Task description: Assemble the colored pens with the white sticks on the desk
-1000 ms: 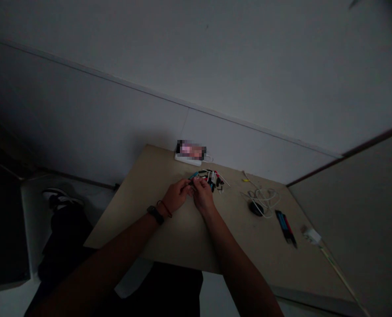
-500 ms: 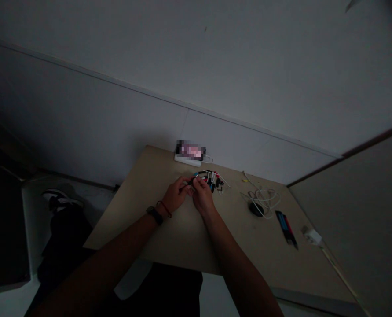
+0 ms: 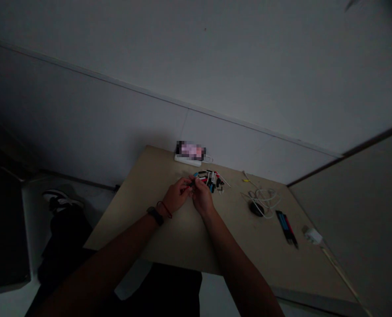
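Held thing: small dark piece (image 3: 191, 183), details too small to tell, above the counter (image 3: 139, 211)
Left hand (image 3: 176, 197): fingers (image 3: 185, 182) pinching it
Right hand (image 3: 200, 198): fingers (image 3: 196, 181) pressed together on it
Beside it: pile of black, red, blue and white bits (image 3: 211, 179)

Black mouse (image 3: 256, 209) by white cable loops (image 3: 271, 193); blue/red pkg (image 3: 285, 228) nearby; white plug (image 3: 313, 236) nr desk (image 3: 130, 220) edge.
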Motion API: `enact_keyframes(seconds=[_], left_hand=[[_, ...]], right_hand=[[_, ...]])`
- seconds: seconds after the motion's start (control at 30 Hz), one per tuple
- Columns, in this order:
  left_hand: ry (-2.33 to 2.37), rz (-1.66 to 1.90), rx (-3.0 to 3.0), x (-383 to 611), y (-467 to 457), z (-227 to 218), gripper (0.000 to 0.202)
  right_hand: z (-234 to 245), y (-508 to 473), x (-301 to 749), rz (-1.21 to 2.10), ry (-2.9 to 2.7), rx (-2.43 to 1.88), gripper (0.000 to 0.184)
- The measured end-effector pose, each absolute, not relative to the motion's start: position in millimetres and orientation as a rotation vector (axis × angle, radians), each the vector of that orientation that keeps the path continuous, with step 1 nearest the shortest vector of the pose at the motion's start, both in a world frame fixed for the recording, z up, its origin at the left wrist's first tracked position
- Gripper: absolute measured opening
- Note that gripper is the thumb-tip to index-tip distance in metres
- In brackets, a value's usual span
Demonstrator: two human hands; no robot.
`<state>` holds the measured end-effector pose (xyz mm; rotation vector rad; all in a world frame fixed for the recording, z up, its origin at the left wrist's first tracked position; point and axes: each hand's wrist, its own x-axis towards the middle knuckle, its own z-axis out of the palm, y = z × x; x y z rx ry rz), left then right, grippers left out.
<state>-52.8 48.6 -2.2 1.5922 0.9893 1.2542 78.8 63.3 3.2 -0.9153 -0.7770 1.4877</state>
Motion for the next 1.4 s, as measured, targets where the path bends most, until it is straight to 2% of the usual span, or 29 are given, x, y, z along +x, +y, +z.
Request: enact_keyframes(seconds=[0.47, 0.77, 0.97, 1.23, 1.4], left_hand=[[0.949, 1.248, 1.587, -51.6, 52.0, -7.5, 0.025], [0.971, 1.232, 1.569, -52.5, 49.4, -3.8, 0.020], [0.963, 1.283, 1.468, -53.1, 50.3, -1.2, 0.017], [0.888, 1.308, 1.320, -53.5, 52.6, 0.8, 0.025], [0.884, 1.264, 1.328, -53.8, 52.7, 0.4, 0.022]], right_hand=[[5.1, 62.6, 74.0, 1.407, -0.844, -0.916, 0.037], [0.5, 64.0, 74.3, 1.372, -0.854, -0.948, 0.039], [6.2, 60.6, 72.7, 1.408, -0.803, -0.880, 0.033], [12.9, 59.0, 72.9, 1.460, -0.820, -0.883, 0.034], [12.8, 59.2, 73.3, 1.443, -0.844, -0.911, 0.033]])
